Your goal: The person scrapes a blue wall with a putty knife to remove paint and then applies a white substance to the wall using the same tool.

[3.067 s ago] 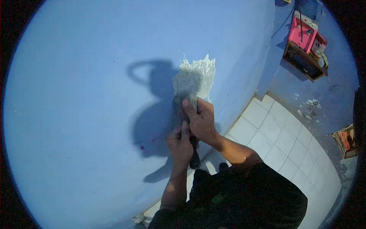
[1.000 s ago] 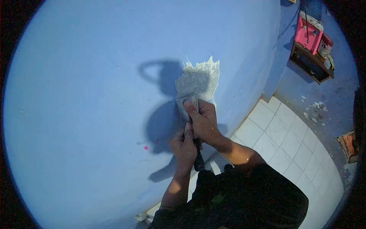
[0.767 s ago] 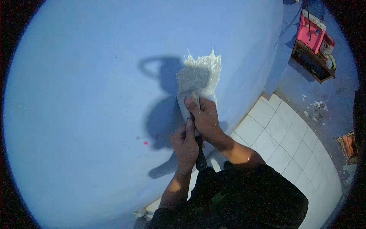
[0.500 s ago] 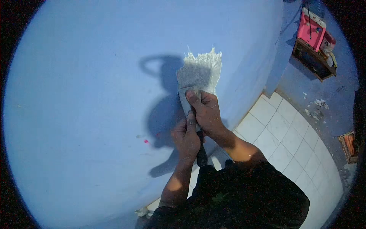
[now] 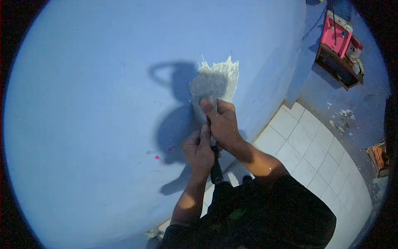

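Note:
A ragged whitish bare patch [image 5: 215, 76] shows on the blue wall [image 5: 95, 95] in front of me. Just below it, my right hand [image 5: 224, 122] is closed on a scraper, its thumb on the flat blade. The scraper's dark handle [image 5: 216, 170] points down toward my body. My left hand [image 5: 200, 151] is lower and to the left, with its fingers closed against the scraper near the handle. The blade is mostly hidden by my hands and shadow.
White floor tiles [image 5: 304, 153] lie at the lower right. A wooden shelf [image 5: 338, 68] with a pink object [image 5: 335, 36] hangs at the upper right. Another wooden item [image 5: 378, 159] is at the right edge. Hand shadows fall on the wall.
Both hands and the scraper have shifted very slightly left and down in the view. The left hand sits a little farther from the right. The grip on the scraper looks the same.

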A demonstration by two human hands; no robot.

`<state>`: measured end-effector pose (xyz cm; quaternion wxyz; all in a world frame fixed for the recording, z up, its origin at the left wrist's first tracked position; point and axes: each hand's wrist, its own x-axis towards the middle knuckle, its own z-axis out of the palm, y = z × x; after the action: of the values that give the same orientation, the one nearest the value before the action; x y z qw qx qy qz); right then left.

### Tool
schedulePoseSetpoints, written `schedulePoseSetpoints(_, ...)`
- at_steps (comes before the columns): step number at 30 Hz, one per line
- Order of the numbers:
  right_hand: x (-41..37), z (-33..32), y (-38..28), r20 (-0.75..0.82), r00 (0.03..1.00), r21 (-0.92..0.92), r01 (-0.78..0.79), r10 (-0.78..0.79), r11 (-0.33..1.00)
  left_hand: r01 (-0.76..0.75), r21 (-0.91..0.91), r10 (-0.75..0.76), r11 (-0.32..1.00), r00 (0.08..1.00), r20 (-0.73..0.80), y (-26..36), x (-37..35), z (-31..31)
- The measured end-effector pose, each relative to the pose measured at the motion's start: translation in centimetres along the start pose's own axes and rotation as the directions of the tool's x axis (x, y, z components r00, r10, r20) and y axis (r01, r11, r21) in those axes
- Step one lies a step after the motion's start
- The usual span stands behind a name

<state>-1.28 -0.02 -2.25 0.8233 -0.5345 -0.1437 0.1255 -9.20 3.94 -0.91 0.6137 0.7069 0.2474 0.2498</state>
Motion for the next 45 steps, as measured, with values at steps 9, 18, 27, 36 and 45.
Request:
schedulePoseSetpoints(9, 0.4, 0.1, 0.2, 0.012, 0.999, 0.095, 0.047, -0.048, 0.994, -0.046, -0.008, 0.046, 0.999, 0.999, -0.007, 0.2, 0.1, 0.2)
schedulePoseSetpoints(18, 0.6, 0.1, 0.3, -0.01, 0.998, 0.01, 0.065, -0.065, 0.998, 0.026, -0.015, -0.026, 1.0, 0.999, 0.025, 0.0, 0.4, -0.1)
schedulePoseSetpoints(27, 1.2, 0.2, -0.5, -0.011, 0.996, -0.008, 0.086, -0.086, 0.996, -0.054, 0.0, 0.053, 0.999, 0.997, 0.048, -0.8, 1.8, -0.3)
schedulePoseSetpoints(36, 0.7, 0.1, -2.6, -0.021, 0.995, -0.047, 0.101, -0.102, 0.994, -0.128, -0.062, 0.132, 0.99, 0.989, 0.067, 1.1, 1.1, 0.3)
schedulePoseSetpoints(45, 0.5, -0.2, -1.2, -0.032, 0.99, -0.183, 0.13, -0.138, 0.974, -0.012, -0.11, 0.015, 0.994, 0.999, 0.032, 0.0, 0.5, 0.6)
